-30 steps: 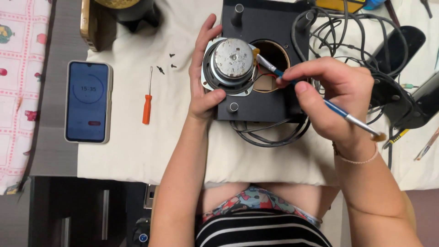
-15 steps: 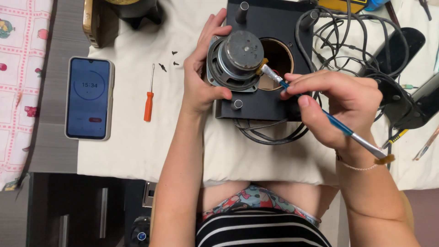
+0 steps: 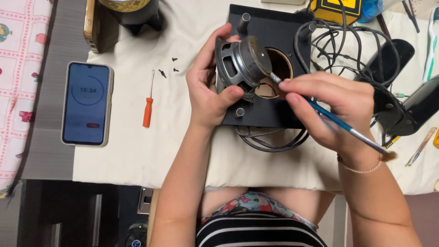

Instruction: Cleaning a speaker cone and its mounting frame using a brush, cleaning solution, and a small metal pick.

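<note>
The round grey metal loudspeaker driver [image 3: 241, 67] is gripped by the left hand [image 3: 211, 87], tilted on edge over the round hole in the flat black square speaker panel [image 3: 274, 41]; its cone side is hidden, and only the ribbed basket and smooth magnet back are seen. Part of the basket is covered by the thumb. A thin blue-handled paintbrush [image 3: 338, 122] is pinched in the right hand [image 3: 336, 110], its handle running toward 4 o'clock; the metal ferrule meets the magnet's edge, but the bristles cannot be made out. Red wire is glimpsed inside the hole. Tangled black cables [image 3: 270, 137] lie partly under the panel at 6 o'clock. On the cream cloth-covered tabletop [image 3: 137, 155], at 9 o'clock from the driver, an orange-handled slim screwdriver [image 3: 148, 101] lies beside 3 tiny dark screws [image 3: 168, 69]. Further toward 9 o'clock, a dark-screened smartphone [image 3: 87, 104] rests flat. Objects at the top edge are cut off.
</note>
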